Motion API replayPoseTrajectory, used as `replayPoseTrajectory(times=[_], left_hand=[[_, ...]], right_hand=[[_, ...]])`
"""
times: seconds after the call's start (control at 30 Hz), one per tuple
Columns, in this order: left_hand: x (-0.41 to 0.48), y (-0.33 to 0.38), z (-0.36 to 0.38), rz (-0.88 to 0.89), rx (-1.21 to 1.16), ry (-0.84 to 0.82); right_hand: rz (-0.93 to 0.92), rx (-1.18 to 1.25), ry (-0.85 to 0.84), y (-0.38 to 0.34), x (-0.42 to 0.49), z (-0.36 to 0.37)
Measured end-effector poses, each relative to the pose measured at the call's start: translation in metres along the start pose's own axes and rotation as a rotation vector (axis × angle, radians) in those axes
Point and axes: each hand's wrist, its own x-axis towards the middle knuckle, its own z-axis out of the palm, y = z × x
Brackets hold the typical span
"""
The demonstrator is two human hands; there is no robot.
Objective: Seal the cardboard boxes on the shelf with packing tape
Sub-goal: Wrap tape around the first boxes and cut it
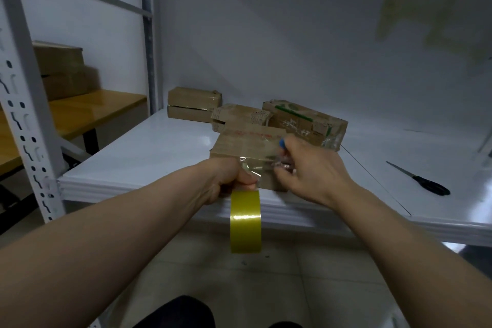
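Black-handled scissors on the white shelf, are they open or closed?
Closed. The black-handled scissors lie flat on the white shelf, their blades together in one thin line.

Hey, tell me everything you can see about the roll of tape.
The tape roll is glossy yellowish plastic tape, seen edge-on, hanging upright below the shelf edge. The left hand grips its top. A clear strip runs from it over the near box to the right hand, whose fingers pinch it.
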Motion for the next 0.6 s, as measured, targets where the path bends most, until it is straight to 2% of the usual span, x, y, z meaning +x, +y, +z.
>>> replayPoseTrajectory(times=[0.1,0.27,0.33,0.47,0.6], left_hand=[[-0.003,0.003,0.001,-0.008,-0.022,-0.013],[-0.004,0.002,-0.002,0.026,-0.014,-0.006],[-0.001,0.002,-0.002,0.048,0.1,-0.009],[-0.006,-0.003,0.002,0.148,0.479,-0.052],[-0.017,0.001,-0.014,0.15,0.428,-0.16]], right_hand=[[0.08,0.026,0.042,-0.011,0.022,-0.008],[0.086,0.066,-0.154,-0.023,0.058,0.017],[0.071,0.136,-0.183,-0.02,0.057,0.028],[0.031,0.153,-0.134,-0.017,0.05,0.038],[0.031,0.161,-0.107,-0.017,0.049,0.04]])
